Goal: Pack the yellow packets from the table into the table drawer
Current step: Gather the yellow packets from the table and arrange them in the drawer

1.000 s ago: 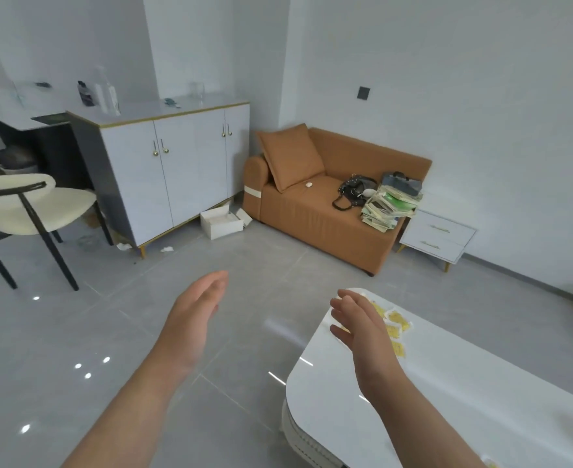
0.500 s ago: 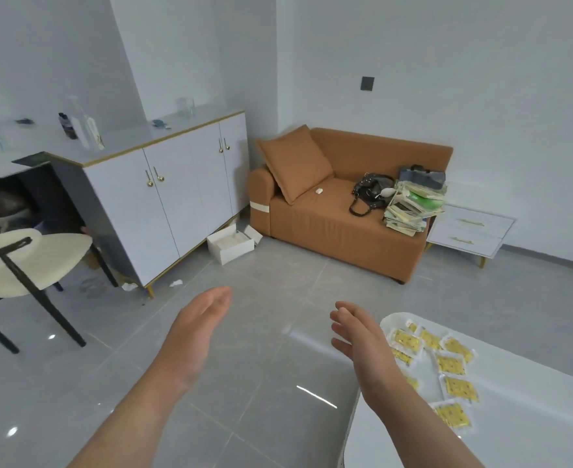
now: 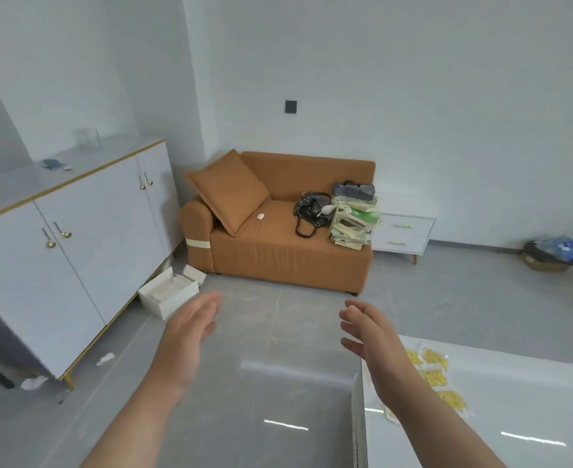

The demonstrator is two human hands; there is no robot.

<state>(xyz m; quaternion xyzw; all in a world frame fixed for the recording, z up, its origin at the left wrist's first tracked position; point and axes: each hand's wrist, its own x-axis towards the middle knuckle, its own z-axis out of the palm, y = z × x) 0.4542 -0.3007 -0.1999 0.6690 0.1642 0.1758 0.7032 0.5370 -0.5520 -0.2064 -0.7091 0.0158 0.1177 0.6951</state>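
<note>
Packing looks unstarted: the yellow packets point(image 3: 435, 373) lie on the desk point(image 3: 515, 400), no drawer shows, and the left grip point(image 3: 190, 336) and right grip point(image 3: 373, 336) hover spread, empty, beside the desk.

Bright, even, cool light fills the room, and shadows are faint. The glossy floor point(image 3: 261, 383) and white tabletop point(image 3: 531, 400) each carry 1 short glare streak. Wide-angle distortion tilts the cabinet point(image 3: 75, 248) at the left edge. Detail is slightly soft throughout.

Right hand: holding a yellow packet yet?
No, the right hand is open and empty, while the yellow packets lie on the white table.
</note>
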